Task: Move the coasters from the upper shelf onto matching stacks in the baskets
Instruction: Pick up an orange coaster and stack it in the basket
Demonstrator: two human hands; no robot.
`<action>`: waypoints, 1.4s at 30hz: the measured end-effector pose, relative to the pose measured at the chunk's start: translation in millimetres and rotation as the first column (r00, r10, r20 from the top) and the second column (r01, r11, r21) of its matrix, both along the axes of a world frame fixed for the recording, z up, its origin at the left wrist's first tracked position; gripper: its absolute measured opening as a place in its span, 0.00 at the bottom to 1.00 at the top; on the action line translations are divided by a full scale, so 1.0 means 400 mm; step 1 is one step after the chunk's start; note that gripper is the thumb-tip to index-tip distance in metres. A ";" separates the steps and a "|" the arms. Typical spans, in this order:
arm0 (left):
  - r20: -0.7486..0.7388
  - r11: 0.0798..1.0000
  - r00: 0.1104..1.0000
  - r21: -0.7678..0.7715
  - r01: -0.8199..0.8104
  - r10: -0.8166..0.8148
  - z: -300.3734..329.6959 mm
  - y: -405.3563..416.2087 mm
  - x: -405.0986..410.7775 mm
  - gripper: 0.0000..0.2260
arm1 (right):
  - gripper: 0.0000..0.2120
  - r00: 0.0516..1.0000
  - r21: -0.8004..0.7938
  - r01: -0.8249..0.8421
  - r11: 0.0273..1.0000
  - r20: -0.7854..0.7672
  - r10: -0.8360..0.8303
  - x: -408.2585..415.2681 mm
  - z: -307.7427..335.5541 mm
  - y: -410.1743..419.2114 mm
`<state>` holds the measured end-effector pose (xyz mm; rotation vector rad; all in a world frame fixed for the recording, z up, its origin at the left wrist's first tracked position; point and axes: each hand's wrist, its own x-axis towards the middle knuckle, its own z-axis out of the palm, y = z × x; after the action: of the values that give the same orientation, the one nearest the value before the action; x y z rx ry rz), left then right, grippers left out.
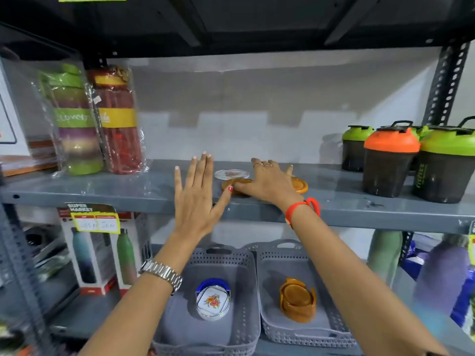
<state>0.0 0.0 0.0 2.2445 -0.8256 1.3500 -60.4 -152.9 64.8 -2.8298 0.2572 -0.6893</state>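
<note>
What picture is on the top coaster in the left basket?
A red-and-orange flower design on white, on the top coaster; the head view shows it.

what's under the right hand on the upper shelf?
The right hand lies over two orange coasters, only their edges showing. A clear coaster sits just behind. Anything else beneath the palm is hidden.

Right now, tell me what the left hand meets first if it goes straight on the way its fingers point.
Probably the back wall: the open left hand points up and back over bare shelf, left of the clear coaster. Depth is unclear.

A shop: a price tag (95,222) and wrapped bottles (115,119) on metal shelving (102,194).
</note>
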 end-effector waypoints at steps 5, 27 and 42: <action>0.076 0.999 0.997 -0.030 -0.014 0.016 -0.014 -0.005 0.008 0.30 | 0.41 0.992 -0.004 0.077 0.997 -0.101 -0.077 0.013 -0.001 0.030; 0.100 0.998 0.995 -0.063 -0.002 0.009 -0.010 -0.008 -0.003 0.29 | 0.42 0.461 0.095 -0.162 0.982 0.887 -0.010 -0.199 0.043 0.061; 0.140 1.000 0.990 -0.015 -0.006 0.008 0.003 -0.065 -0.041 0.30 | 0.38 0.357 0.029 -0.177 0.984 0.934 0.037 -0.336 0.060 0.065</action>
<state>-16.4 -25.8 1.1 2.1627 -0.8517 1.5268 -194.7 -126.7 88.8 -1.8231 -0.1038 -2.0038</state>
